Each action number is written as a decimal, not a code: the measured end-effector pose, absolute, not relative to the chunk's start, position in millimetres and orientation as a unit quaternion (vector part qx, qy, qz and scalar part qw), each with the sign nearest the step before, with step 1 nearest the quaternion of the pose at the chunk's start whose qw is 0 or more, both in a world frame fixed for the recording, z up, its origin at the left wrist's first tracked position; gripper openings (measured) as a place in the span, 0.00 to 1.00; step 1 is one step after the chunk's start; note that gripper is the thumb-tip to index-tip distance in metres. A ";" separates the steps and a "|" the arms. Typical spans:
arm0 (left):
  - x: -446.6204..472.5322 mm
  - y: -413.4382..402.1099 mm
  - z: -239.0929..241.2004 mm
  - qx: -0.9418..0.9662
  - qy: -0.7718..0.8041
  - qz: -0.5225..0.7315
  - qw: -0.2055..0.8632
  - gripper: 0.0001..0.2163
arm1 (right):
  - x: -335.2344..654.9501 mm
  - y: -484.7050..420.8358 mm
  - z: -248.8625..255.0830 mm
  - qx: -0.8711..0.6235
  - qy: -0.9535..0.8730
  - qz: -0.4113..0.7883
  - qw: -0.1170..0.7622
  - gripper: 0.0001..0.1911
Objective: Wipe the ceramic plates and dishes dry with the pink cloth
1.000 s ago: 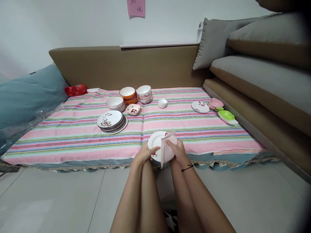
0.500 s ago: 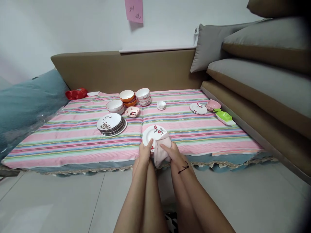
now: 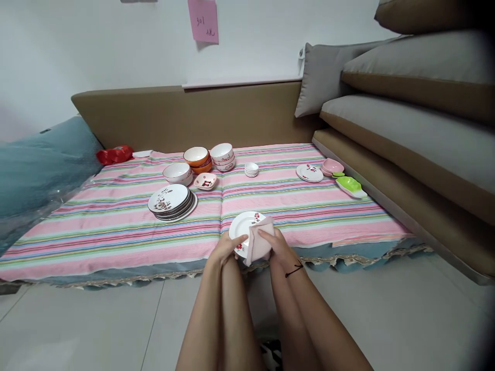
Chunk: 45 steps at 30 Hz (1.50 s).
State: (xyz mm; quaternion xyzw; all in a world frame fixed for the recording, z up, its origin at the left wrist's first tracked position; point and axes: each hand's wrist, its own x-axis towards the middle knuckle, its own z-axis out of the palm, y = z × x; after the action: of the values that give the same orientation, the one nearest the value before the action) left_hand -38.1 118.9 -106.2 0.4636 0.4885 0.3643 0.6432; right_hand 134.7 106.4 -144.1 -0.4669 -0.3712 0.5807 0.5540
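A white plate [image 3: 240, 225] with red flowers is held over my knees, tilted toward me. My left hand [image 3: 227, 246] grips its left edge, with the thumb lying on the plate's face. My right hand [image 3: 275, 242] pinches a pale pink cloth [image 3: 260, 246] against the plate's right side, thumb on top. The cloth covers much of that side, and the fingers under the plate are mostly hidden. Left of the hands stands a stack of dark-edged plates [image 3: 170, 198] with a flower print.
Behind are orange bowls [image 3: 196, 154], white bowls [image 3: 222, 153], a small patterned dish [image 3: 205, 180] and little white dishes [image 3: 251, 169]. At right lie flowered plates [image 3: 309, 173], pink bowls [image 3: 332, 166] and a green dish [image 3: 350, 185], beside stacked cushions [image 3: 394, 123]. A striped cloth [image 3: 116, 216] covers the seat.
The plate has turned in my hands, so its flowers sit elsewhere, and my left thumb points more to the right. The cloth lies flatter over the plate's right side. The view has shifted slightly.
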 end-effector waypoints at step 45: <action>-26.6 123.9 -121.1 0.372 0.499 0.515 0.590 0.20 | 134.9 112.9 -144.3 -0.492 -0.343 0.558 0.574 0.23</action>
State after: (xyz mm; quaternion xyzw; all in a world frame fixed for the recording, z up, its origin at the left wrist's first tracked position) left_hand -26.6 123.9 -121.1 0.3717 0.4987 0.5153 0.5896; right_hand 134.9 112.9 -144.3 -0.4919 -0.3430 0.5577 0.5739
